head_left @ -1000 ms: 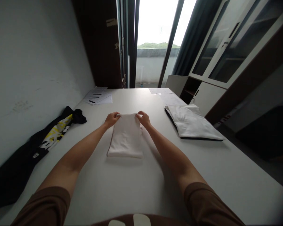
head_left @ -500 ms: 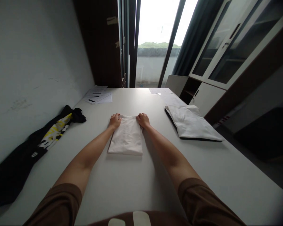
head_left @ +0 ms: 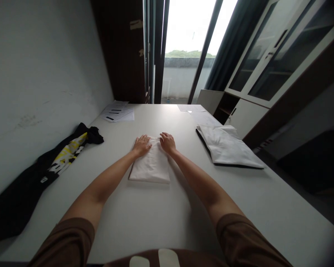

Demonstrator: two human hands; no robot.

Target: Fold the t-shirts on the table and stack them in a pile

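Note:
A folded white garment (head_left: pixel 151 167), probably a T-shirt, lies flat on the white table (head_left: pixel 144 222) in front of me. My left hand (head_left: pixel 142 145) rests palm down on its far left part, fingers stretched out over the cloth. At the far right corner, my right hand (head_left: pixel 167 142) touches the cloth with its fingers extended and a little bent. The garment's far edge is partly covered by both hands, while its near edge shows in full.
Along the left wall lies a black garment (head_left: pixel 25 189) with yellow and white print. A folded white garment (head_left: pixel 228 144) with a black layer beneath it is on the right. Papers (head_left: pixel 118 112) lie at the far left, more sheets (head_left: pixel 200 115) at the far right. Cabinets (head_left: pixel 247 115) stand beyond.
My left hand has moved inward and flattened onto the cloth, its fingers no longer curled at the corner. My right hand's fingers have loosened from the edge and straightened.

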